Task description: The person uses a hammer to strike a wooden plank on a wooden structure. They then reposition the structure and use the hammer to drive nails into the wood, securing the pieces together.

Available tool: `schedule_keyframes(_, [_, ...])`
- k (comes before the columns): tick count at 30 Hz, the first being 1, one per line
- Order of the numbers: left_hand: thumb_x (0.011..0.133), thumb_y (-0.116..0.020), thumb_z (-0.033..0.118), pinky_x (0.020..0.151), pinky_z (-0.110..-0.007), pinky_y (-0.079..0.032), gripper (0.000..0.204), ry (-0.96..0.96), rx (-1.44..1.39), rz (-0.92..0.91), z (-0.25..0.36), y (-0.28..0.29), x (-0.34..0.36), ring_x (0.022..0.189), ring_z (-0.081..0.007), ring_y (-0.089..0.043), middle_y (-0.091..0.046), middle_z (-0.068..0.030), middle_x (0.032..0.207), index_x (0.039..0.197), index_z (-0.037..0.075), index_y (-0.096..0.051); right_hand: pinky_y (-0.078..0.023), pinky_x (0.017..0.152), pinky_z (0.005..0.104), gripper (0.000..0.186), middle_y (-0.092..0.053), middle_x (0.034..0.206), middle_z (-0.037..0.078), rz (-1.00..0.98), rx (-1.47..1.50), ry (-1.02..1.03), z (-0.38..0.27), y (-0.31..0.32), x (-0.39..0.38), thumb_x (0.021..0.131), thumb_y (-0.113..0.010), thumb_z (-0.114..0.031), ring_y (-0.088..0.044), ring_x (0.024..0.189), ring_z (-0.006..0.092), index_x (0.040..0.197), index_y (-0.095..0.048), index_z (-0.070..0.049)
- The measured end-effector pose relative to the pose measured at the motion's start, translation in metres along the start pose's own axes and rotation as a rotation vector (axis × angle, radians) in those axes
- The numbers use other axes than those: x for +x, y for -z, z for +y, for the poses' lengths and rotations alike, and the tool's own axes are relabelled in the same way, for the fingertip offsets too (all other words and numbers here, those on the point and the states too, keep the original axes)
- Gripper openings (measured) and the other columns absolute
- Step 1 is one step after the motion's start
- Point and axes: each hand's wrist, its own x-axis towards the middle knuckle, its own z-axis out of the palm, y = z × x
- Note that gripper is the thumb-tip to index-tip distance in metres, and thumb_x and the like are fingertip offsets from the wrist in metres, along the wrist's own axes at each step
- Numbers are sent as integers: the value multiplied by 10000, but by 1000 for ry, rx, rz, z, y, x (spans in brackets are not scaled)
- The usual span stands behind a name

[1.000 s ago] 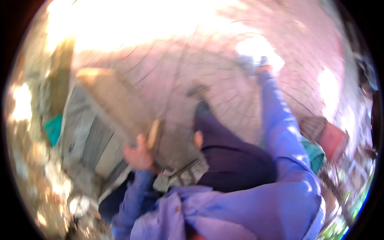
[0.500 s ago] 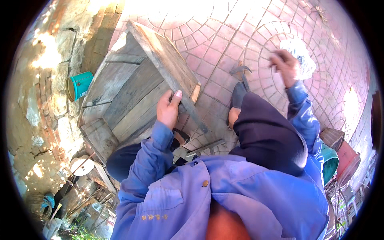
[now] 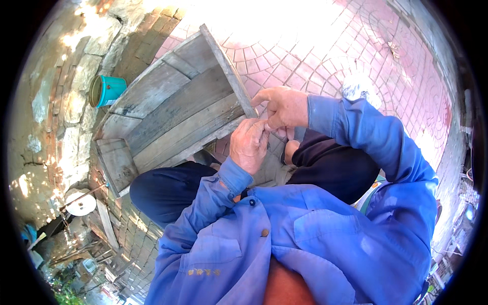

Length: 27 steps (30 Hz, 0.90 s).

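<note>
Grey wooden box [image 3: 178, 109] set ahead-left, open side toward body. Left knee [image 3: 165, 190] placed just beside it. Right hand [image 3: 288, 108] and left hand [image 3: 249, 145] held together at its right-hand corner, tips touching (grip on anything small can't be made out). Either could be nicked by rough edge if box is bumped by knee.

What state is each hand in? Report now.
Left hand: curled; whether it grips anything cannot be told.
Right hand: partly curled near the open grey wooden box; grip cannot be told.

Left grip [image 3: 248, 146], right grip [image 3: 287, 108]: fingertips partly hidden, any contents perhaps obscured.
</note>
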Motion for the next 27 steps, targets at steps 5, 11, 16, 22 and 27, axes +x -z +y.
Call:
schedule_keyframes(5, [774,-740,10,638,-366,-544,298,88,54,59,8,12,-18,726,-309,-687,-693,-120,832,1065,41,-687,-557,471,327,682,-664,744,154,50,83,39,1,-18,-2,801,-616,63,-681,573,215,1444,-389,76])
schedule_keyframes(11, [749,-758,29,621,-361,-553,268,58,25,-42,3,18,-14,728,-301,-709,-705,-127,809,1007,56,-689,-570,535,375,698,-694,791,197,87,-178,33,9,-30,6,832,-657,-1,-710,633,254,1483,-405,-15])
schedule_keyframes(16, [755,-751,21,633,-365,-551,207,134,37,-109,-1,15,-8,720,-297,-705,-693,-137,797,948,25,-673,-582,652,410,650,-700,953,222,209,-426,210,14,-25,17,820,-671,-33,-724,765,314,1435,-464,-8])
schedule_keyframes(22, [877,-702,35,646,-323,-546,111,247,-250,-117,-23,10,1,715,-183,-701,-694,-127,784,979,-2,-676,-578,621,386,589,-699,955,226,105,-251,247,22,-10,23,853,-676,-86,-719,735,293,1408,-495,-3])
schedule_keyframes(27, [976,-628,68,711,-285,-561,107,632,-604,113,-64,4,30,812,-156,-701,-729,-92,902,1015,-4,-697,-574,535,326,491,-710,881,195,126,-8,136,70,47,36,920,-662,-148,-700,647,189,1373,-528,-16])
